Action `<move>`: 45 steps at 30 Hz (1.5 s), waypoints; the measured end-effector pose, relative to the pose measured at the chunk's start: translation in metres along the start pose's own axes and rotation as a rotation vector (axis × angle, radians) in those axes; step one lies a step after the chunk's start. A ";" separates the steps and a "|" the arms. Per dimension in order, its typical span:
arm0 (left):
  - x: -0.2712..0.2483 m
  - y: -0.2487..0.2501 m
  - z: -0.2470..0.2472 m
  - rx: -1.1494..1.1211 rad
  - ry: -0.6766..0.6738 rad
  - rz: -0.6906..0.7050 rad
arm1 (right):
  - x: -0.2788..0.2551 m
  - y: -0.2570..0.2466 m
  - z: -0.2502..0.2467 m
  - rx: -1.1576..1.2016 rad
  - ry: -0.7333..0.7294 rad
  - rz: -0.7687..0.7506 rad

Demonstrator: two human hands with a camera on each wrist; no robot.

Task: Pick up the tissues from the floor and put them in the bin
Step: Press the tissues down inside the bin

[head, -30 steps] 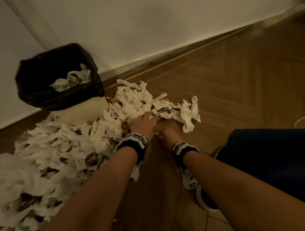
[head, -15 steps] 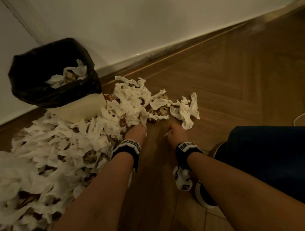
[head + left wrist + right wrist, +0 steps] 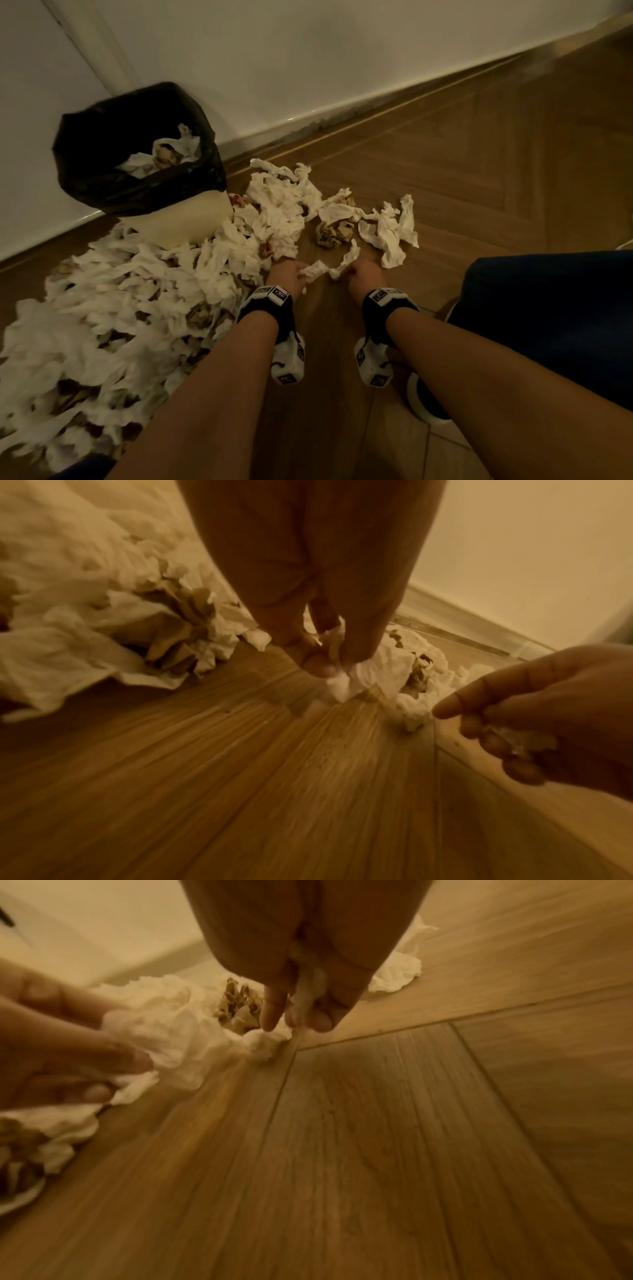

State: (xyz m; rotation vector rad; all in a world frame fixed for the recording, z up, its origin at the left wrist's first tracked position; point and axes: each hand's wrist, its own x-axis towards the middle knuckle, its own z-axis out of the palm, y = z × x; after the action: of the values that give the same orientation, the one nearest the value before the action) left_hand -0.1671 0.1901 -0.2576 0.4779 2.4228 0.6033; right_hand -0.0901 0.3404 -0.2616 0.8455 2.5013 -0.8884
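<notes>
A big heap of crumpled white tissues [image 3: 130, 308] covers the wooden floor at the left, and a smaller scatter [image 3: 387, 226] lies ahead. The bin [image 3: 191, 219], cream with a black bag [image 3: 102, 178], stands by the wall and holds some tissues. My left hand [image 3: 286, 274] grips a white tissue [image 3: 317, 270] in its curled fingers [image 3: 318, 666]. My right hand [image 3: 363, 275] pinches a twisted tissue strip [image 3: 346, 262] just above the floor; its fingers [image 3: 318, 1020] are curled round it. Both hands are side by side, close to the floor.
Brown crumpled paper balls [image 3: 330, 233] lie among the tissues ahead of my hands. A white skirting board [image 3: 308, 123] runs along the wall behind. My dark-clothed knee [image 3: 548, 325] and a shoe [image 3: 424, 401] are at the right.
Both hands have drawn back from the pile toward me, each now holding a tissue piece. The tissues that lay over the brown paper balls are gone, and the balls show.
</notes>
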 end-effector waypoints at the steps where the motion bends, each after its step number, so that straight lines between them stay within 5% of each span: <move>1: -0.001 0.002 -0.002 0.022 -0.001 -0.019 | -0.001 -0.002 -0.002 0.025 -0.006 0.019; 13: -0.031 0.005 -0.044 0.001 0.119 -0.150 | -0.019 -0.023 -0.013 -0.091 -0.046 0.102; 21: -0.076 0.000 -0.089 -0.750 0.235 -0.232 | -0.050 -0.099 -0.059 0.046 -0.017 -0.114; 27: -0.107 -0.014 -0.175 -0.294 0.478 -0.077 | -0.080 -0.185 -0.112 0.010 0.069 -0.286; 36: -0.103 -0.012 -0.286 -0.358 0.670 -0.277 | -0.089 -0.279 -0.153 0.042 0.086 -0.425; 39: -0.090 -0.016 -0.295 -0.638 0.739 -0.213 | -0.080 -0.294 -0.154 0.173 0.043 -0.483; 43: -0.067 -0.022 -0.282 -1.292 0.658 -0.122 | -0.057 -0.297 -0.139 0.184 0.046 -0.442; 45: -0.060 -0.026 -0.273 -1.299 0.668 -0.149 | -0.044 -0.296 -0.125 0.173 0.047 -0.418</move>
State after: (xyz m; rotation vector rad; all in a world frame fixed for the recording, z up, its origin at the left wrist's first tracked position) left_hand -0.2958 0.0569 -0.0469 -0.5211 1.9447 2.2439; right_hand -0.2612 0.2199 -0.0143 0.3946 2.7231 -1.2438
